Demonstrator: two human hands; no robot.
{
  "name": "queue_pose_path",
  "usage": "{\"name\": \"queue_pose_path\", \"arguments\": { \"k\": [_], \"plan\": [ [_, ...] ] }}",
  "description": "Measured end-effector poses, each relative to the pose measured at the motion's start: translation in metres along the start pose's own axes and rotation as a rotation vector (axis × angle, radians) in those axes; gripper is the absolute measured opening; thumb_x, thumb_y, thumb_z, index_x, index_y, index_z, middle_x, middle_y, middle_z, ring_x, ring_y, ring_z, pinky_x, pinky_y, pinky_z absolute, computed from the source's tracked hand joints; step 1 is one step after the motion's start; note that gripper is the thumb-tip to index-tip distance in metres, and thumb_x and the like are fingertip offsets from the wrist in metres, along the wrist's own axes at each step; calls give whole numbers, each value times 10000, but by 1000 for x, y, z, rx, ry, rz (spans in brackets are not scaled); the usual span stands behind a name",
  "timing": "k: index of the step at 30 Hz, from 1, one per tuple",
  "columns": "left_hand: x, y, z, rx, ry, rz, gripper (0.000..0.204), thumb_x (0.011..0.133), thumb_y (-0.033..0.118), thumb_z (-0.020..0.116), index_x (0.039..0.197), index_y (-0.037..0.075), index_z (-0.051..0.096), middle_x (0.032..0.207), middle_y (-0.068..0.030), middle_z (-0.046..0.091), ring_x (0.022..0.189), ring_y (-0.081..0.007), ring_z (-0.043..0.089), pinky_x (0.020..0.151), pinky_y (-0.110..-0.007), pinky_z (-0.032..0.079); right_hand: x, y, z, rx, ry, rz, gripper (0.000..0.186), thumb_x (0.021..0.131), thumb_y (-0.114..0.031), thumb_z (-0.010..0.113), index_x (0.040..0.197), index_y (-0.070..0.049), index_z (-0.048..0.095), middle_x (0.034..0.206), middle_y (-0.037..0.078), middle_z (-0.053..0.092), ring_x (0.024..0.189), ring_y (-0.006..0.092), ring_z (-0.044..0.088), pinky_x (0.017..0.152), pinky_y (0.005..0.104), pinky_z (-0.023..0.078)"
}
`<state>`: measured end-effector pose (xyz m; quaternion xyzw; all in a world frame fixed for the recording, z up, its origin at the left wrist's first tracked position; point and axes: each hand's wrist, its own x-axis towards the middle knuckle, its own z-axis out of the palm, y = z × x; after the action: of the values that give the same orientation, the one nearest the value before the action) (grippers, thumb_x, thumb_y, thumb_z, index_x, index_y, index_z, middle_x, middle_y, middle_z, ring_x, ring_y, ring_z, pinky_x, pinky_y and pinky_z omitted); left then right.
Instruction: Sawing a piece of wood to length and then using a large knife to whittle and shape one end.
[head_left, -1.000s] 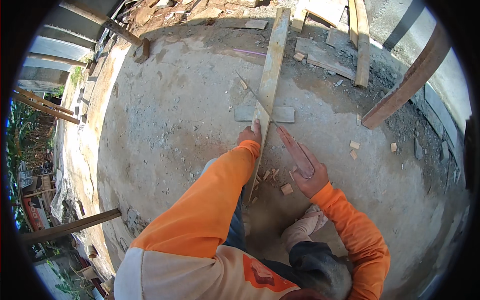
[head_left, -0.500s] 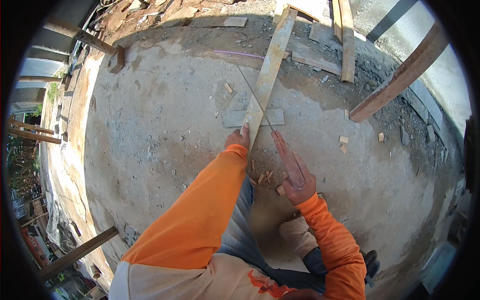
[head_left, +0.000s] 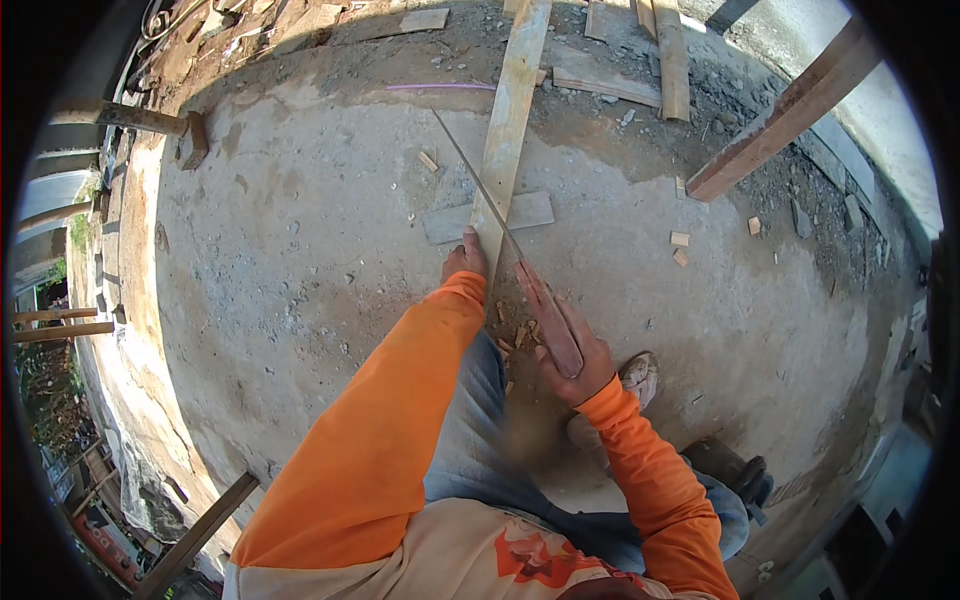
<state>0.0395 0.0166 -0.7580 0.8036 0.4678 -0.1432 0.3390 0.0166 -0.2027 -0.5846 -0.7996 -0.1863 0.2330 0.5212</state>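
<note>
A handsaw (head_left: 551,318) with a worn reddish-brown handle is gripped in my right hand (head_left: 590,362). Its thin blade, seen nearly edge-on, slants up and left across a long wooden plank (head_left: 517,105). My left hand (head_left: 463,260) is clasped on the plank's near end, just left of the blade, with the thumb on top. Under that end a short flat grey board (head_left: 533,209) lies crosswise on the concrete. The plank's far end runs past the top of the view. Whether the teeth are biting into the wood I cannot tell.
Small wood offcuts (head_left: 681,239) are scattered on the concrete floor (head_left: 300,210). Loose boards (head_left: 673,75) and rubble lie at the far right, beside a slanted wooden post (head_left: 770,120). Another post (head_left: 193,140) stands far left. My shoe (head_left: 640,376) is near my right hand.
The view has shifted, so most things sit lower-right to upper-left of before. My right hand still grips the saw across the plank; my left hand keeps its hold.
</note>
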Motion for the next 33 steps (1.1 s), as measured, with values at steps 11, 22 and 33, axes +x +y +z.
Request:
{"name": "queue_pose_path", "arguments": {
  "k": [11, 22, 33],
  "plan": [
    [-11, 34, 0, -96, 178, -303, 718, 879, 548, 247, 836, -17, 689, 822, -286, 623, 815, -463, 599, 744, -505, 457, 4, -19, 4, -123, 99, -63, 714, 670, -65, 633, 1328, -8, 362, 1230, 212, 515, 1034, 359, 580, 825, 352, 493],
    [-11, 28, 3, -156, 233, -309, 730, 872, 569, 282, 793, -35, 683, 780, -296, 613, 768, -479, 590, 704, -509, 455, -55, -70, -26, -623, -87, -6, 635, 637, -9, 562, 1267, -7, 482, 1254, 176, 500, 971, 286, 610, 772, 304, 518],
    [-6, 24, -4, -153, 227, -294, 699, 886, 541, 262, 821, -7, 690, 794, -285, 619, 784, -476, 590, 720, -508, 463, -38, -85, -33, -596, -135, -86, 665, 601, 38, 469, 1265, 23, 475, 1273, 165, 495, 1049, 271, 547, 871, 299, 433]
  ]
}}
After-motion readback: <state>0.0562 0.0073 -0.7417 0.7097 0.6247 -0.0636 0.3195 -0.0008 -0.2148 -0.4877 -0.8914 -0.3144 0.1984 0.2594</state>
